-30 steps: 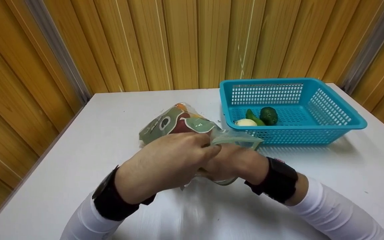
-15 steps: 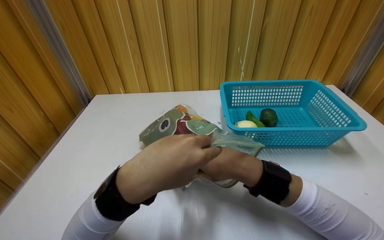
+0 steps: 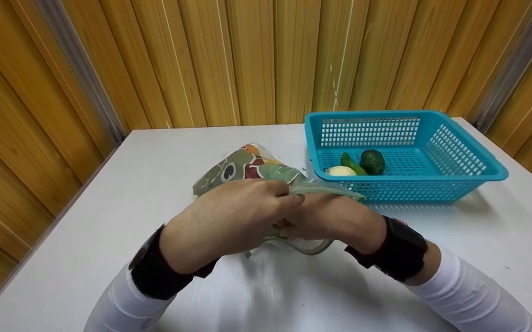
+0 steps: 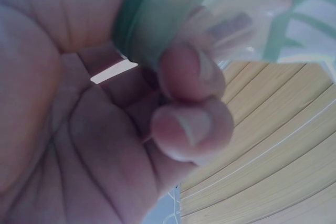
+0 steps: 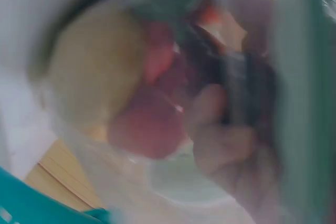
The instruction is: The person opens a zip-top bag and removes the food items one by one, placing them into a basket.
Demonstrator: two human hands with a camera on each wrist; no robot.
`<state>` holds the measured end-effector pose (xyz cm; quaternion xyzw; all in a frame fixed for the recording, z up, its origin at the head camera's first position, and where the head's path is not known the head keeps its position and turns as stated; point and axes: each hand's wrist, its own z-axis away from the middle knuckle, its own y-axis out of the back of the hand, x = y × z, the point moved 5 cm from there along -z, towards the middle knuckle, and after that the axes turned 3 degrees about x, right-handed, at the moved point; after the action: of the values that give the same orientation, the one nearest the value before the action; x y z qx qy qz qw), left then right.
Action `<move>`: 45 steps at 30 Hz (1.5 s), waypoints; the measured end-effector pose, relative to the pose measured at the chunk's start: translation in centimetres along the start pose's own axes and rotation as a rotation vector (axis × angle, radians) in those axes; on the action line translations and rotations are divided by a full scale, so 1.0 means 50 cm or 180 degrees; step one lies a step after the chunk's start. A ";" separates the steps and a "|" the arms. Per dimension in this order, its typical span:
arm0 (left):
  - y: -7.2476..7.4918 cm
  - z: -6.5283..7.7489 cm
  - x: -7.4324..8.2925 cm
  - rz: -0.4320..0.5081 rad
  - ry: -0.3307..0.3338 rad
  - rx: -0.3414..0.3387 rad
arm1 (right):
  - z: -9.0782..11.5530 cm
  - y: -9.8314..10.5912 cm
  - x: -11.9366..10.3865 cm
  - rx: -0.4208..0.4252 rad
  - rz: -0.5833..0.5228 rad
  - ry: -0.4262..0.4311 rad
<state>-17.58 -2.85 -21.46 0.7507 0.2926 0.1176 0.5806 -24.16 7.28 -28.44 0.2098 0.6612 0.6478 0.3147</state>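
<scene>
A translucent zip bag point(image 3: 272, 173) with a green print and a cartoon eye lies on the white table, its mouth toward me. My left hand point(image 3: 229, 216) grips its green-edged rim, and the left wrist view shows fingertips point(image 4: 191, 129) curled against the plastic. Through the mouth reaches my right hand point(image 3: 330, 214), its fingers hidden from the head view. Inside, the blurred right wrist view shows a large tan round item point(image 5: 97, 72), a red rounded item point(image 5: 149, 124) and dark pieces beside the right fingers point(image 5: 226, 145); I cannot tell whether they hold anything.
A turquoise plastic basket point(image 3: 432, 177) stands at the back right, close behind the bag's mouth. In its left part lie a green pepper point(image 3: 351, 163), a dark green rounded vegetable point(image 3: 372, 162) and a pale round item point(image 3: 341, 171). Wood-look panels point(image 3: 256, 64) rise behind the table point(image 3: 109, 207).
My right hand went slightly deeper into the bag, then drew back a little to the right. The left hand keeps its grip on the rim and has risen slightly.
</scene>
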 end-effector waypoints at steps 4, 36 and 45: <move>0.003 -0.004 -0.005 0.0046 -0.0002 0.0032 | 0.028 0.028 -0.006 0.0161 -0.0239 0.0029; 0.000 -0.008 -0.045 0.0134 0.0675 -0.0545 | 0.162 0.168 -0.026 0.1920 0.0235 0.1800; -0.003 -0.007 -0.057 0.0199 0.0847 -0.0569 | 0.191 0.208 -0.024 0.3133 0.0259 0.1959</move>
<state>-20.07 -4.19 -21.03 0.6825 0.3318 0.2596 0.5972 -18.08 14.16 -17.62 0.1587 0.9370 0.3069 -0.0516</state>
